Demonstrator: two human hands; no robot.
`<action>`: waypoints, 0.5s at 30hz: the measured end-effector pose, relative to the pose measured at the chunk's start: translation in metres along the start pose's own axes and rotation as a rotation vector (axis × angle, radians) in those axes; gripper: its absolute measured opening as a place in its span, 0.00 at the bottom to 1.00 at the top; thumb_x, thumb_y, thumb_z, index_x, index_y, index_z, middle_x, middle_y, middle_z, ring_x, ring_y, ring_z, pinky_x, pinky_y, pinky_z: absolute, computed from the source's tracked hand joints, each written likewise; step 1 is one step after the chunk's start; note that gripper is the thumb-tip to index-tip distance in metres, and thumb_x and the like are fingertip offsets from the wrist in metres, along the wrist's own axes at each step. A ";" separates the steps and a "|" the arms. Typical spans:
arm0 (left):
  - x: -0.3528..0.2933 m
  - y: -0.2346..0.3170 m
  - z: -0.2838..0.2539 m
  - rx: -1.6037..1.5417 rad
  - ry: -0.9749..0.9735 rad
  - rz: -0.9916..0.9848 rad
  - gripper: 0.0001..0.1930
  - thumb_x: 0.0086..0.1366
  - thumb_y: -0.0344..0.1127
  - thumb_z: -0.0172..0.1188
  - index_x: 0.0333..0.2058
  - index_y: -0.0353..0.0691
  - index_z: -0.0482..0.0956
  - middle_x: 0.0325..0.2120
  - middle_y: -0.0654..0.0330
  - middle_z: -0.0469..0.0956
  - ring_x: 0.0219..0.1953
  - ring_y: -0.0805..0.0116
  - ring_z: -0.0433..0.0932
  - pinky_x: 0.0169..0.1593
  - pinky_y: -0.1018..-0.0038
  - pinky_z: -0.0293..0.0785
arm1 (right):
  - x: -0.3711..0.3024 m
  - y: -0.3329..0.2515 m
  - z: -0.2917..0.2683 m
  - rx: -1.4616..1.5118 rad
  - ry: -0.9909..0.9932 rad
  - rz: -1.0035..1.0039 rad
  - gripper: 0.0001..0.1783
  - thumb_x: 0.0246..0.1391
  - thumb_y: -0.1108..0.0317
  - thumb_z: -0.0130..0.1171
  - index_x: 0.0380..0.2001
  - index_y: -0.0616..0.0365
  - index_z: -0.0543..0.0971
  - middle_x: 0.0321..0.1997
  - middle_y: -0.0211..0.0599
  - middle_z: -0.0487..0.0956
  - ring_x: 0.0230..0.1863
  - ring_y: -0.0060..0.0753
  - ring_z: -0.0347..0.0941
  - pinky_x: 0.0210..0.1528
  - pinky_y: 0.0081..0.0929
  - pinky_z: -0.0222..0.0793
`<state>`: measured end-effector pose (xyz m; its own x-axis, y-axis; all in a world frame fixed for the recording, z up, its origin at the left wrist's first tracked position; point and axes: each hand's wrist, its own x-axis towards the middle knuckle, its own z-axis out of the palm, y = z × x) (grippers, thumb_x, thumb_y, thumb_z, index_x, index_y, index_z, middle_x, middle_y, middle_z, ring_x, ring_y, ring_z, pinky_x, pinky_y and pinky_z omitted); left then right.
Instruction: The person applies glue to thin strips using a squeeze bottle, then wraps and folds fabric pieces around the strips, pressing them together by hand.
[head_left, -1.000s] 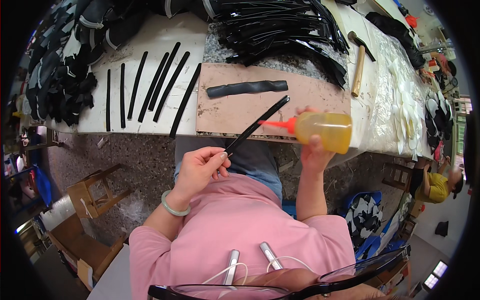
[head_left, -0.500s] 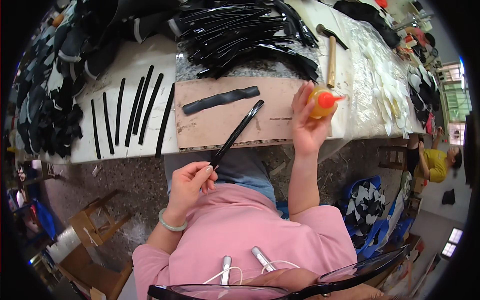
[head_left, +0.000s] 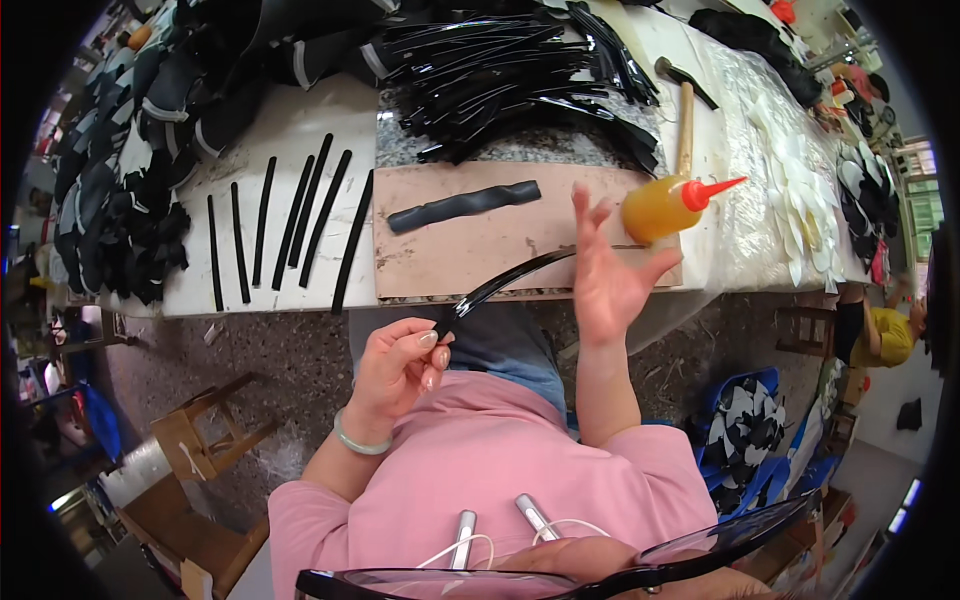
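Black pieces (head_left: 130, 225) heap up on the left of the counter (head_left: 245, 130), and a slim band of white surface separates them from a row of thin black strips (head_left: 306, 225). Their near ends sit close to the counter's front edge, with more white room beyond their far ends. Just in front of that edge, our left hand (head_left: 400, 365) pinches one end of a glossy black strip (head_left: 510, 277), which arches across the near edge of a tan board (head_left: 450, 253). Farther back on the board lies a wavy dark piece (head_left: 465, 206), with open board between the two. Our right hand (head_left: 605, 275) is open, fingers spread, at the strip's far end; whether they touch, we cannot tell. Just beside it, at the board's right edge, is a yellow bottle (head_left: 657, 208), its red nozzle (head_left: 718, 188) pointing right, near a hammer (head_left: 686, 130). Compared with half a second earlier, the bottle is out of our right hand, and the strip, straight then, now curves.
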<state>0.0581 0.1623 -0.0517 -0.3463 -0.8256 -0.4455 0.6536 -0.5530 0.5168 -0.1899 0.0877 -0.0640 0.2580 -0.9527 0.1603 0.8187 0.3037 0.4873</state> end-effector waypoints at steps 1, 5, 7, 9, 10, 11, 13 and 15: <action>-0.001 0.000 -0.001 -0.036 -0.018 0.006 0.09 0.64 0.28 0.50 0.36 0.29 0.77 0.22 0.55 0.77 0.16 0.74 0.72 0.18 0.83 0.67 | -0.013 0.000 -0.006 -0.282 0.170 -0.086 0.41 0.50 0.54 0.64 0.60 0.63 0.59 0.59 0.46 0.64 0.59 0.43 0.64 0.62 0.42 0.61; -0.002 -0.001 -0.002 -0.073 -0.074 0.030 0.09 0.64 0.28 0.50 0.36 0.29 0.77 0.22 0.55 0.77 0.16 0.74 0.72 0.18 0.83 0.67 | -0.049 -0.004 -0.030 -0.863 -0.091 -0.044 0.23 0.59 0.62 0.55 0.54 0.64 0.69 0.50 0.48 0.73 0.38 0.31 0.72 0.35 0.27 0.71; -0.001 -0.002 0.000 -0.113 -0.129 0.021 0.08 0.64 0.28 0.50 0.36 0.29 0.76 0.22 0.56 0.77 0.16 0.75 0.71 0.18 0.83 0.66 | -0.051 0.002 -0.026 -0.946 -0.106 -0.017 0.19 0.61 0.64 0.52 0.52 0.65 0.71 0.47 0.48 0.75 0.31 0.28 0.72 0.26 0.22 0.69; 0.000 -0.003 0.003 -0.123 -0.140 -0.007 0.08 0.64 0.28 0.50 0.36 0.29 0.76 0.22 0.56 0.77 0.15 0.75 0.71 0.18 0.83 0.66 | -0.046 0.016 -0.017 -1.375 0.358 0.031 0.18 0.62 0.66 0.50 0.51 0.65 0.72 0.43 0.47 0.77 0.27 0.28 0.72 0.22 0.19 0.67; 0.001 -0.004 0.005 -0.134 -0.155 -0.038 0.08 0.65 0.28 0.50 0.36 0.29 0.76 0.22 0.56 0.77 0.15 0.75 0.70 0.18 0.83 0.66 | -0.039 0.028 -0.012 -1.377 0.357 0.033 0.18 0.62 0.66 0.50 0.51 0.65 0.72 0.43 0.47 0.77 0.27 0.28 0.72 0.22 0.19 0.67; 0.002 -0.006 0.006 -0.103 -0.158 -0.044 0.08 0.65 0.28 0.50 0.37 0.29 0.76 0.22 0.56 0.76 0.15 0.75 0.70 0.18 0.83 0.66 | -0.029 0.041 -0.009 -1.365 0.328 -0.060 0.18 0.62 0.66 0.50 0.50 0.66 0.72 0.43 0.47 0.77 0.27 0.27 0.72 0.21 0.19 0.67; 0.005 -0.009 0.008 -0.098 -0.153 -0.066 0.09 0.65 0.29 0.50 0.37 0.29 0.76 0.22 0.56 0.76 0.15 0.75 0.70 0.18 0.83 0.66 | -0.019 0.044 -0.010 -1.357 0.266 -0.166 0.17 0.62 0.65 0.51 0.49 0.66 0.73 0.43 0.47 0.77 0.26 0.24 0.73 0.21 0.20 0.67; 0.006 -0.011 0.010 -0.076 -0.147 -0.108 0.09 0.65 0.30 0.52 0.37 0.29 0.77 0.22 0.58 0.76 0.15 0.76 0.70 0.18 0.85 0.65 | -0.014 0.041 -0.007 -1.313 0.243 -0.152 0.16 0.62 0.66 0.51 0.49 0.64 0.74 0.43 0.46 0.77 0.26 0.24 0.73 0.21 0.20 0.67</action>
<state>0.0418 0.1626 -0.0528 -0.5083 -0.7725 -0.3805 0.6542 -0.6338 0.4127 -0.1562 0.1130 -0.0526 0.0928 -0.9947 -0.0438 0.6947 0.0962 -0.7128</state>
